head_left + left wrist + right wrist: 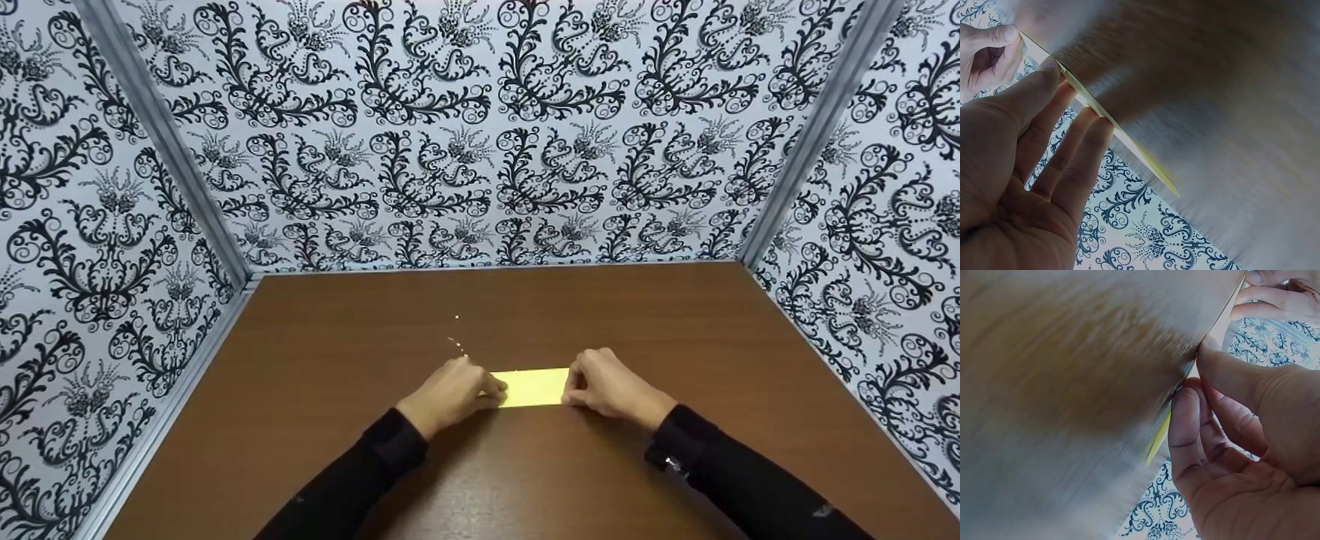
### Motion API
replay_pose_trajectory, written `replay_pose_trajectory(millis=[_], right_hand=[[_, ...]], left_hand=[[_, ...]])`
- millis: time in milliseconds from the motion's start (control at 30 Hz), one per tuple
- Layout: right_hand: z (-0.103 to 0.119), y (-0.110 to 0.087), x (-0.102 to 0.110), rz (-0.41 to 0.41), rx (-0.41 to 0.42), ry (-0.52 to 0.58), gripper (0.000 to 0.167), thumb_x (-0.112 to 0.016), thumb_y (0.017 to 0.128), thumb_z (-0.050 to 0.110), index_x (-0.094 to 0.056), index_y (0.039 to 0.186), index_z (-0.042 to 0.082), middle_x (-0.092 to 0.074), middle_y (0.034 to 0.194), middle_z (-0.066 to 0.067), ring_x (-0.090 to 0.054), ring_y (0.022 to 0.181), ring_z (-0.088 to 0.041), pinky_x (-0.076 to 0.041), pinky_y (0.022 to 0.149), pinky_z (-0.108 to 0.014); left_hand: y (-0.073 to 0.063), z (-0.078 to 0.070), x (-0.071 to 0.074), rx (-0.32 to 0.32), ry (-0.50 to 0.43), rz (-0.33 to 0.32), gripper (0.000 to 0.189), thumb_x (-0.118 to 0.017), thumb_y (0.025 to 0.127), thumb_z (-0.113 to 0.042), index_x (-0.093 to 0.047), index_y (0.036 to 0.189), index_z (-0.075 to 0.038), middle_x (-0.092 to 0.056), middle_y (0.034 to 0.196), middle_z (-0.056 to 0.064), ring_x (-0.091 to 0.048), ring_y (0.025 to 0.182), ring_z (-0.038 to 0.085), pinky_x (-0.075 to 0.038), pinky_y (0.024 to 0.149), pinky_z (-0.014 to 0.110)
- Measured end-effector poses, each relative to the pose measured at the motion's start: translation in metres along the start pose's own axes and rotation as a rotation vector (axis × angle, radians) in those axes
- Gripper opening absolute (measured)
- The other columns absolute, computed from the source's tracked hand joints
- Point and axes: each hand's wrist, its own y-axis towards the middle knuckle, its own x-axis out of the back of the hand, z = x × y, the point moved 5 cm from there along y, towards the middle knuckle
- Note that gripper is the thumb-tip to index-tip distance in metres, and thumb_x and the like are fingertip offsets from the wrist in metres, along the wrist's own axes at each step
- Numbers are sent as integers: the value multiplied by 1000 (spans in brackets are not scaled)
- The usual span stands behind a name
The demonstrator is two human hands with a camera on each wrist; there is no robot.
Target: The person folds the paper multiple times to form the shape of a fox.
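A folded-looking yellow strip of paper (534, 388) lies on the brown table, its long side running left to right. My left hand (454, 394) holds its left end, thumb and fingertips meeting the edge. At the opposite end my right hand (611, 386) pinches the paper between thumb and fingers. In the left wrist view the paper (1143, 153) appears edge-on as a thin sliver, extending past the fingers. The right wrist view shows a yellow tip of the paper (1158, 440) beyond the right fingers (1186, 422). Fingers hide both ends in the head view.
Brown tabletop (360, 322) surrounds the paper. Several small pale specks (457, 344) lie beyond the left hand. White walls with black scrollwork (431, 172) enclose the table at the back and both sides, with grey metal posts (172, 150) at the corners.
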Motion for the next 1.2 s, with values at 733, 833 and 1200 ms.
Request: replay_pose_trajectory(millis=[733, 833, 1200], right_hand=[[2, -9, 8, -60, -29, -13, 14, -94, 98, 8, -90, 86, 14, -82, 84, 4, -59, 69, -3, -49, 68, -21], [8, -9, 10, -87, -21, -23, 14, -92, 99, 6, -89, 87, 13, -79, 83, 4, -57, 72, -4, -48, 70, -22], [31, -3, -7, -148, 178, -61, 7, -89, 97, -5, -91, 99, 1, -81, 93, -11, -78, 86, -24, -67, 75, -29]], left_hand=[[5, -6, 3, -13, 2, 3, 6, -92, 99, -4, -92, 98, -10, -92, 108, 3, -88, 98, 19, -72, 89, 36], [6, -7, 4, -10, 35, 4, 8, -92, 98, -4, -92, 98, -11, -91, 102, 1, -85, 91, 18, -70, 85, 35], [12, -10, 1, 63, 113, -20, 8, -98, 96, -16, -91, 96, -14, -87, 100, 0, -82, 92, 19, -69, 83, 36]])
